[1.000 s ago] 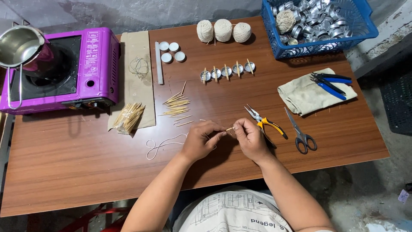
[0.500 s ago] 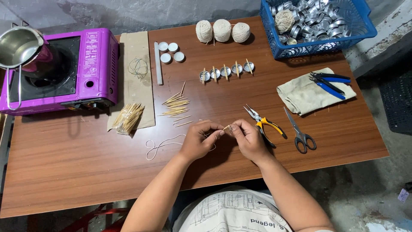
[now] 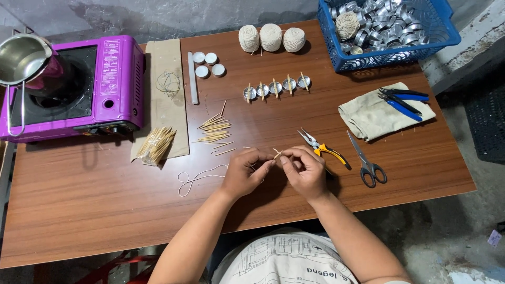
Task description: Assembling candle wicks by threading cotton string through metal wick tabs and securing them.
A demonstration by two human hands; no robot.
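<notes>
**Two hands pinch a small stick over the tabletop**

At lower centre of the frame, the left hand [image 3: 243, 173] and the right hand [image 3: 304, 171] meet just above the wooden tabletop [image 3: 105, 210]. Between their fingertips sits a thin wooden stick [image 3: 276, 153], with only its short end showing. Each hand's grip is pressed together, pinching that stick from its own side; whether string is wound on it is too small to tell.

Left of the left hand, a loose length of pale string [image 3: 197, 177] lies curled on the wood. Just above the hands is a scatter of loose sticks [image 3: 214, 131], and further left a bundle of sticks [image 3: 155, 144] rests on the edge of a strip of brown card [image 3: 167, 63].

Right of the right hand lie yellow-handled pliers [image 3: 323, 148], near the knuckles, then scissors [image 3: 366, 160]. Further right, a folded cloth [image 3: 368, 115] carries blue-handled tools [image 3: 402, 100].

Across the middle is a row of small metal cups with sticks laid on them [image 3: 276, 87]. Above it stand three balls of twine [image 3: 271, 38] and, to their left, four white candles [image 3: 206, 63]. A blue basket [image 3: 442, 39] of metal cups fills the upper right. In the upper left, a purple stove [image 3: 118, 79] carries a steel pot [image 3: 21, 58].
</notes>
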